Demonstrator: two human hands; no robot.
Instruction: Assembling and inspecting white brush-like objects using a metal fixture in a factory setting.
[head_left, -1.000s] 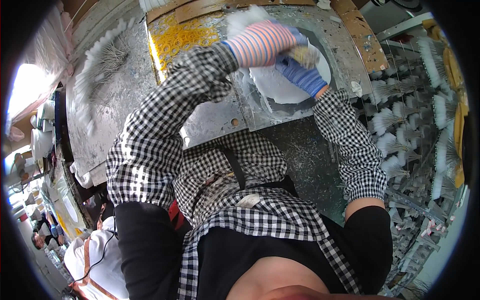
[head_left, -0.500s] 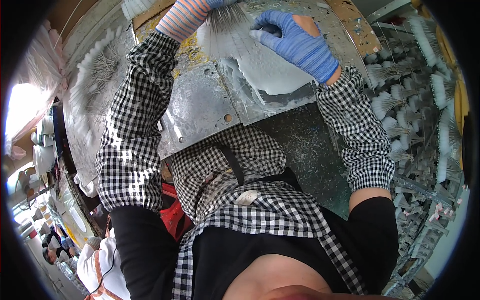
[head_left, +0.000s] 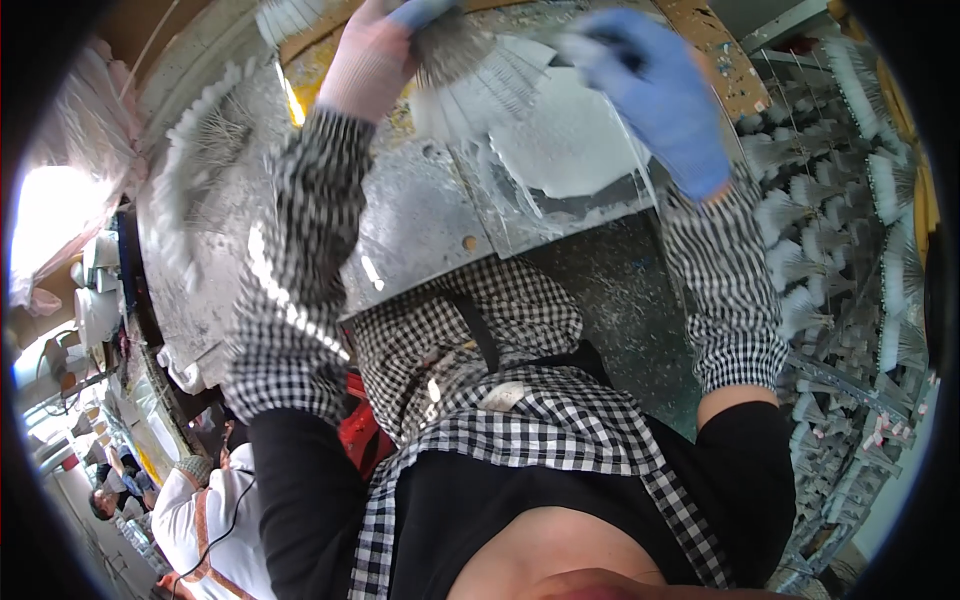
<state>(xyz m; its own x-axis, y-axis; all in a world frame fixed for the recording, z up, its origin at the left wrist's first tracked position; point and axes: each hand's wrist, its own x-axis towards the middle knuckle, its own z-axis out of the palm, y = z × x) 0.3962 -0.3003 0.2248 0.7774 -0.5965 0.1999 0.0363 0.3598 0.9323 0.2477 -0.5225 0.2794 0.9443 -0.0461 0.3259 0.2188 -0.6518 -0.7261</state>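
Note:
My left hand (head_left: 385, 45), in a glove with a pale cuff and blue fingertips, is closed round a fanned bunch of thin grey wires (head_left: 450, 50) at the top of the view. The bunch spreads down and right over a white, wet-looking patch (head_left: 570, 140) on the metal plate (head_left: 410, 215). To the right of the wires is my right hand (head_left: 650, 95) in a blue glove. Motion smears its fingers, so whether they grip anything cannot be made out. It is apart from the bunch.
A row of similar wire bunches with white ends (head_left: 205, 150) lies on the table's left side. Racks (head_left: 800, 250) at the right hold several more. White bowls (head_left: 95, 290) stand at far left. Behind them, a person in white (head_left: 210, 520) sits, and another is farther off.
My right hand has moved right, away from the wires, and blurs. My left hand has shifted slightly, still holding the bunch, which is more fanned and tilted.

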